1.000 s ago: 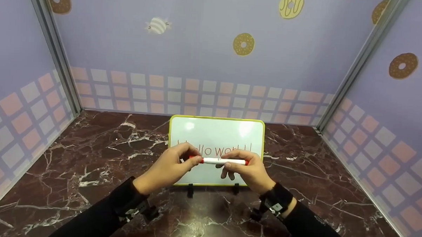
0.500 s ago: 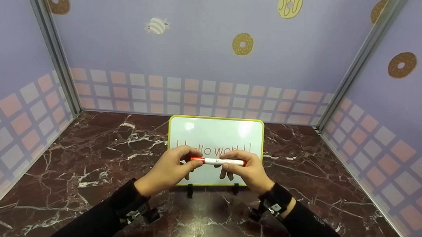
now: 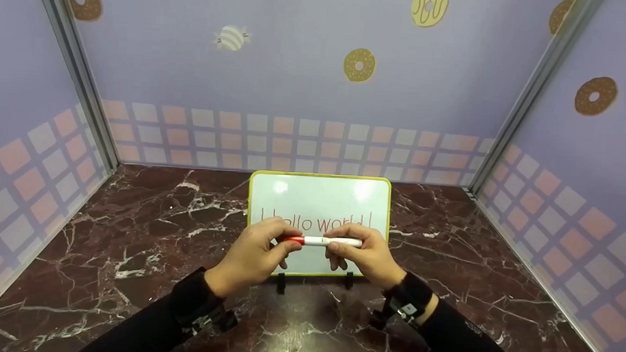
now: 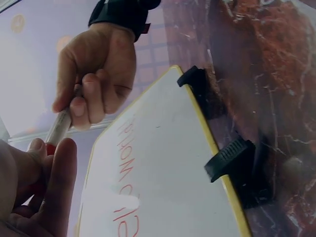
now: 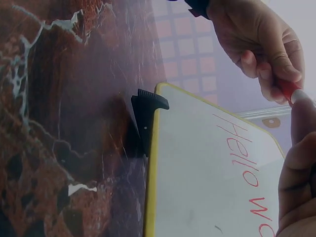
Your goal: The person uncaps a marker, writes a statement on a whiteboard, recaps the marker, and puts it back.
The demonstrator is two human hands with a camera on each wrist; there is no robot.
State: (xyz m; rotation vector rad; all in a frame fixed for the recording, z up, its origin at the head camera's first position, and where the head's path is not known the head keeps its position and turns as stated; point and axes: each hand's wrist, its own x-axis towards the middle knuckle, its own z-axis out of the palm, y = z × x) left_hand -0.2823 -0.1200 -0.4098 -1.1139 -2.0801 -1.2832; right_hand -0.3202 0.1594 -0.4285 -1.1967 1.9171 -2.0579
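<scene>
A white marker (image 3: pixel 316 241) with a red cap (image 3: pixel 294 240) is held level between both hands, in front of the whiteboard. My left hand (image 3: pixel 253 252) pinches the red cap between thumb and forefinger. The white barrel is gripped by my right hand (image 3: pixel 365 251), its other fingers curled below. In the left wrist view the barrel (image 4: pixel 59 126) spans the gap between the hands, the cap at the left hand's fingertips. Behind them the yellow-framed whiteboard (image 3: pixel 320 194) leans upright and bears "Hello world!" in red, partly covered by the hands in the head view.
Two black clip stands (image 3: pixel 281 283) hold the board's lower edge on the dark red marbled table (image 3: pixel 173 291). Purple walls (image 3: pixel 295 81) with printed donuts and pink-white squares enclose the table at the back and sides. Black straps with cameras sit on both wrists.
The left hand has shifted slightly right and turned a little, with more of the red cap showing since a second ago. The marker stays between both hands, and the right hand has barely moved.
</scene>
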